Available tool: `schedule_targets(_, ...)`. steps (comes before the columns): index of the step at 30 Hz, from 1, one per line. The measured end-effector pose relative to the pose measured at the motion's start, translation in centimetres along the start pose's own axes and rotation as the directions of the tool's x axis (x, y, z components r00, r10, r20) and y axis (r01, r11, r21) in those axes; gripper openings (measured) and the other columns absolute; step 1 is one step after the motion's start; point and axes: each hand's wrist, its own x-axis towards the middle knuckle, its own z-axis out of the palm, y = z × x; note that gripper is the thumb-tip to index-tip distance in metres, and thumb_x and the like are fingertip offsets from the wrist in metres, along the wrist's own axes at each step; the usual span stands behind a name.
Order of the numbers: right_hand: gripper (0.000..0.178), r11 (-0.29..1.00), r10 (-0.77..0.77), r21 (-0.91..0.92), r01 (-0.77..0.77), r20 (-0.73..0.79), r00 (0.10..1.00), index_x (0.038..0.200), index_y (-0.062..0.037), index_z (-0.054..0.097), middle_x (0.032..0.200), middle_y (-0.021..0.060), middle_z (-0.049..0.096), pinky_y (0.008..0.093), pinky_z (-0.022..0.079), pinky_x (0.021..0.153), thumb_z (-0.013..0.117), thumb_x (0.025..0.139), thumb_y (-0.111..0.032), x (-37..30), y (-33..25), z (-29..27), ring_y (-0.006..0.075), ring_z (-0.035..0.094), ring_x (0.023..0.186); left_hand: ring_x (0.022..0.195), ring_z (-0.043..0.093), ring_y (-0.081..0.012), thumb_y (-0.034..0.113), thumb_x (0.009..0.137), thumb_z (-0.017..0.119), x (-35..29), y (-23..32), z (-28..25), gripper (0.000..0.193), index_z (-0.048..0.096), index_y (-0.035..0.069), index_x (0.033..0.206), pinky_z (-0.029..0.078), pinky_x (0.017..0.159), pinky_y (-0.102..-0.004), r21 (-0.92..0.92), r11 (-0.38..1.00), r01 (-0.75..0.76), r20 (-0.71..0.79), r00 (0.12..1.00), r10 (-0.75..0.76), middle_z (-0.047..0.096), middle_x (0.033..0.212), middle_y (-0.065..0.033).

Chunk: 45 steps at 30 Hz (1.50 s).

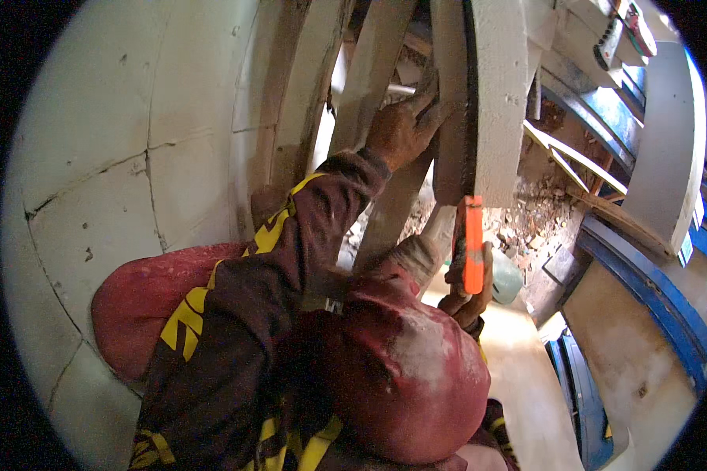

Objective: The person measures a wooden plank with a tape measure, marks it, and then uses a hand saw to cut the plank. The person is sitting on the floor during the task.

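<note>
My left hand reaches forward in a dark sleeve with yellow stripes. Its fingers are apart and lie against the side of a long grey plank, the thumb nearest the plank's face. Close to the plank's near end, my right hand is closed around a tool with a bright orange flat bar. That bar points up at the plank end, and the tool's kind is not plain. A pale-faced board runs alongside the plank on its right.
My red-clad knee sits below the hands. More upright boards stand left of the plank, beside a cracked pale tiled surface. Rubble lies to the right, with blue-edged panels. A dark-handled tool rests at upper right.
</note>
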Motion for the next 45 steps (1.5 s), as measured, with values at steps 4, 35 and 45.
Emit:
schedule_targets(4, 0.066, 0.995, 0.101, -0.022, -0.099, 0.106, 0.989, 0.142, 0.0051, 0.041, 0.086, 0.0135, 0.068, 0.0326, 0.053, 0.064, 0.039, 0.100, -0.046, 0.7, -0.7, 0.5, 0.0222, 0.067, 0.072, 0.097, 0.067, -0.0386, 0.045, 0.096, 0.056, 0.2, 0.4, -0.6, 0.048, 0.067, 0.002, 0.115, 0.053, 0.084, -0.0393, -0.024, 0.991, -0.128, -0.001, 0.992, 0.128, 0.068, 0.110, -0.0224)
schedule_targets(35, 0.050, 0.990, -0.131, -0.028, 0.136, 0.136, 0.982, 0.140, 0.0033, 0.042, 0.131, 0.0256, 0.057, 0.0417, 0.051, 0.093, 0.047, 0.101, -0.026, 11.4, -4.9, 2.4, 0.0414, 0.061, 0.113, 0.099, 0.065, -0.0359, 0.036, 0.104, 0.043, 4.1, -1.6, 7.5, 0.049, 0.057, -0.008, 0.118, 0.050, 0.086, -0.0419, -0.512, 0.858, 0.032, -0.262, 0.946, -0.192, 0.066, 0.109, -0.0252)
schedule_targets(45, 0.045, 0.941, -0.337, 0.033, 0.336, 0.003, 0.942, 0.141, -0.0024, 0.045, 0.122, 0.0293, 0.061, 0.0427, 0.053, 0.085, 0.047, 0.097, -0.012, 29.0, -10.1, 9.2, 0.0426, 0.065, 0.104, 0.095, 0.062, -0.0412, 0.036, 0.098, 0.054, 4.3, 0.7, 6.6, 0.044, 0.052, 0.002, 0.125, 0.050, 0.085, -0.0472, -0.377, 0.920, -0.106, -0.335, 0.942, -0.029, 0.063, 0.107, -0.0228)
